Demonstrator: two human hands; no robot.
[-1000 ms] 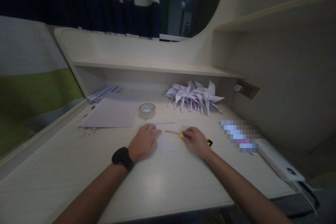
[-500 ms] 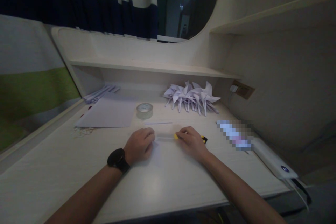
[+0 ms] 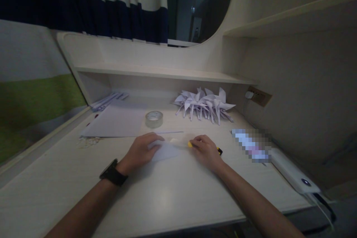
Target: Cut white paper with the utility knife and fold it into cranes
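Head view: two hands low over a pale surface (image 3: 161, 208), facing each other.
Left hand (image 3: 143, 150): narrow grip, thumb and fingers pinching the paper (image 3: 167, 151) at its left side.
Paper: between the hands, near edge seemingly lifted; probably best kept taut, with the pinch well back from the cutting line.
Right hand (image 3: 205, 151): grip closed around a cutter (image 3: 220, 151), yellow end pointing left toward the paper.
Blade: too blurred to make out; cannot tell whether touching the paper. Better kept shallow and aimed clear of the left thumb.
Stroke: likely cleanest slow and even, without sawing; a loose sheet could buckle or tear.
Thin white strip (image 3: 169, 132): lying just beyond the paper; worth keeping out of the stroke.
Tape roll (image 3: 154, 120): farther back, out of the way.
Pinwheels (image 3: 205, 103): bunched at the rear right, well apart from the cutter.
Stacked sheets (image 3: 117, 119): flat at the left, best left undisturbed.
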